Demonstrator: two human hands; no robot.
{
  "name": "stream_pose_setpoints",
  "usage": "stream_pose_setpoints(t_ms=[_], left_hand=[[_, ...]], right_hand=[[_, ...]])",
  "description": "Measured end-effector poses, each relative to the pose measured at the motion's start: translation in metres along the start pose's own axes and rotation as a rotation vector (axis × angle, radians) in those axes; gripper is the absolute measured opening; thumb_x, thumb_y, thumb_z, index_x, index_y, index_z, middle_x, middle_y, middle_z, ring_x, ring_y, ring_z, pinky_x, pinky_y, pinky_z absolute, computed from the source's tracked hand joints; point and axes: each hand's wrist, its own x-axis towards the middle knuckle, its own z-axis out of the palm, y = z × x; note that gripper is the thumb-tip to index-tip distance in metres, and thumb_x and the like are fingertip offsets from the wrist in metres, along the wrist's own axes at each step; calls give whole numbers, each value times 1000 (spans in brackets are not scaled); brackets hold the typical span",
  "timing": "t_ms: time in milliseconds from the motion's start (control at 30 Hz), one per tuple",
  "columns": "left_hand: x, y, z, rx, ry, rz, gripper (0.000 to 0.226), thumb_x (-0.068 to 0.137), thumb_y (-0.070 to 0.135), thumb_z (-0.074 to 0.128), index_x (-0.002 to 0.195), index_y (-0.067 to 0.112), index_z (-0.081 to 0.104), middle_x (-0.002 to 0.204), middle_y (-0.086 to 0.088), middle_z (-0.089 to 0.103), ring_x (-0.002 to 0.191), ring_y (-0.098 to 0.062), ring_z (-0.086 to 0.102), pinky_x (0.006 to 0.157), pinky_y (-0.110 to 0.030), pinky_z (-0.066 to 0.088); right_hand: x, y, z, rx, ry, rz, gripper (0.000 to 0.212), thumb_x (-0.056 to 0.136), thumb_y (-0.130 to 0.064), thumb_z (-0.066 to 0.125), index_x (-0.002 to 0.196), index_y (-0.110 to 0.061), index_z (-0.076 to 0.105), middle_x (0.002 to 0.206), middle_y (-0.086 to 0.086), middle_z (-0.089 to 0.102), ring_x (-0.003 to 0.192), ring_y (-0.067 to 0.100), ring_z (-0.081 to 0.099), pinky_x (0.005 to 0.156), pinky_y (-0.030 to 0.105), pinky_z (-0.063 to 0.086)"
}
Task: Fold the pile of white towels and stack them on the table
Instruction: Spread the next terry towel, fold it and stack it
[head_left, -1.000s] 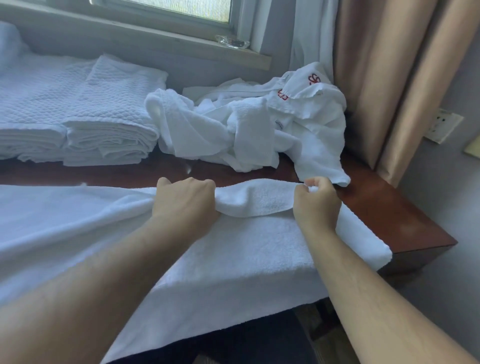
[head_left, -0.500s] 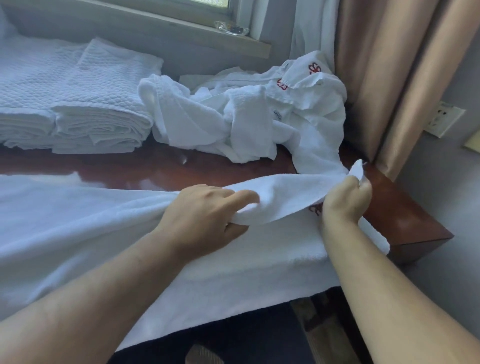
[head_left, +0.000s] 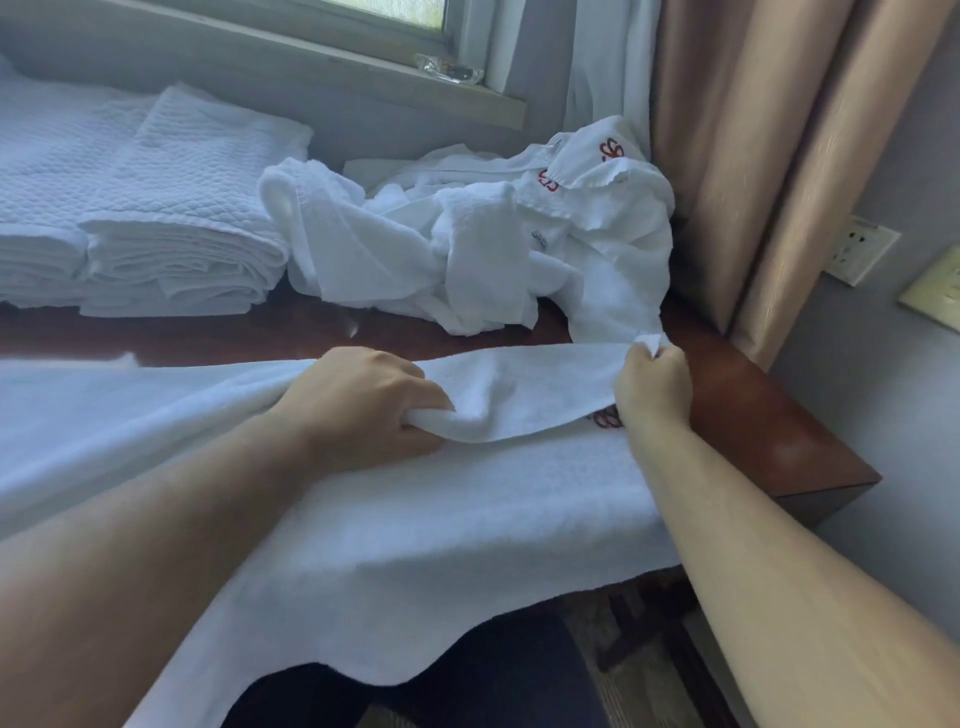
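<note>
A large white towel (head_left: 415, 530) lies spread over the front of the dark wooden table (head_left: 769, 431) and hangs over its near edge. Its far edge is lifted and doubled back toward me. My left hand (head_left: 363, 410) grips that raised fold near the middle. My right hand (head_left: 654, 387) pinches the towel's far right corner, held just above the table. A red logo shows under the fold beside my right wrist. Behind lies a rumpled pile of white towels (head_left: 483, 244). Folded white towels (head_left: 176, 223) are stacked at the back left.
A window sill (head_left: 363, 67) with a clear glass dish (head_left: 449, 70) runs behind the table. Beige curtains (head_left: 769, 156) hang at the right, touching the table's back corner. A wall socket (head_left: 860, 249) sits on the right wall. A dark seat shows under the table's front edge.
My hands have spread apart along the towel's far edge: the right hand slid out to the right corner, and the left now grips the lifted fold lower and nearer me.
</note>
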Motion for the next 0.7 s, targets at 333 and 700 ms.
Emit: stream_pose_setpoints(t_ms=[333,700], left_hand=[[5,23,23,87,45,-329,27,89,41,41,106,35,60,94,10,57,98,-20,55,84,-38,32],[-5,20,1,-139,154,-218,37,71,40,32,65,16,59,73,2,51,68,-27,50,56,-35,42]], right_hand=[[3,23,-35,-117,207,-106,30,76,-29,48,54,-14,36,52,-2,38,52,19,37,46,33,27],[1,25,-37,-159,231,-228,31,68,-21,50,55,-14,23,54,-1,25,52,20,21,47,31,21]])
